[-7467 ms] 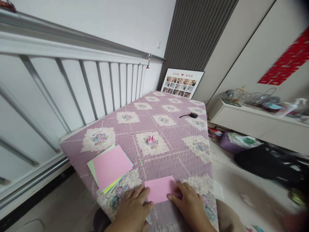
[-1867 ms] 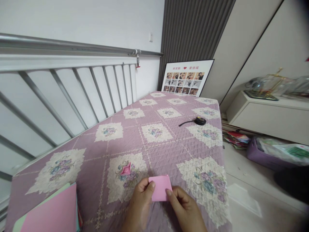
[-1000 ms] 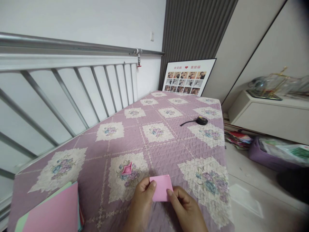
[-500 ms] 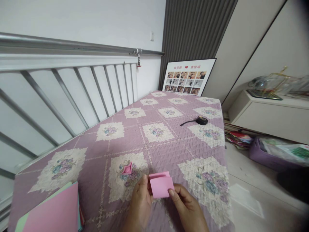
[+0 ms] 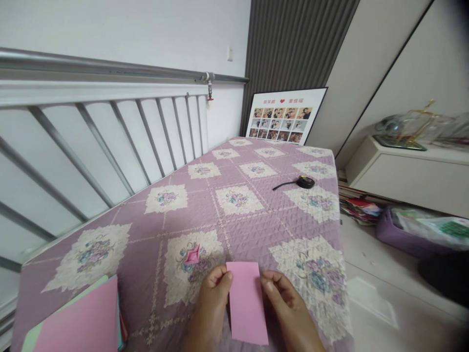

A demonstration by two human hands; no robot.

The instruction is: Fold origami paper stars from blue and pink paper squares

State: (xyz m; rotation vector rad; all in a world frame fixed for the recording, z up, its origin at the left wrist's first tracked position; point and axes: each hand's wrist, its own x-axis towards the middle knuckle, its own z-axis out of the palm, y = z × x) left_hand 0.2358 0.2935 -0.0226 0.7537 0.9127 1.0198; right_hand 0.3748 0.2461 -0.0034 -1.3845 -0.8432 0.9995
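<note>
A pink sheet of paper [image 5: 247,305], an upright rectangle lying opened out, is between my hands near the bedspread's front. My left hand [image 5: 216,293] pinches its upper left edge, thumb on top and fingers beneath. At the upper right edge, my right hand [image 5: 286,298] is closed, with thumb and curled forefinger against the paper's side; its fingertips are partly hidden. A small folded pink paper piece [image 5: 192,254] rests on a floral patch beyond my left hand.
A stack of coloured paper [image 5: 76,318], pink on top, lies at the lower left. A black tape measure [image 5: 305,182] with a strap sits farther back on the quilted bedspread [image 5: 205,215]. Railings [image 5: 124,142] line the left, and a photo board [image 5: 286,117] leans at the far end.
The pink paper, folded over half a second ago, is now opened out into a longer rectangle. My left thumb has moved onto its left edge, and my right hand has shifted up along its right side.
</note>
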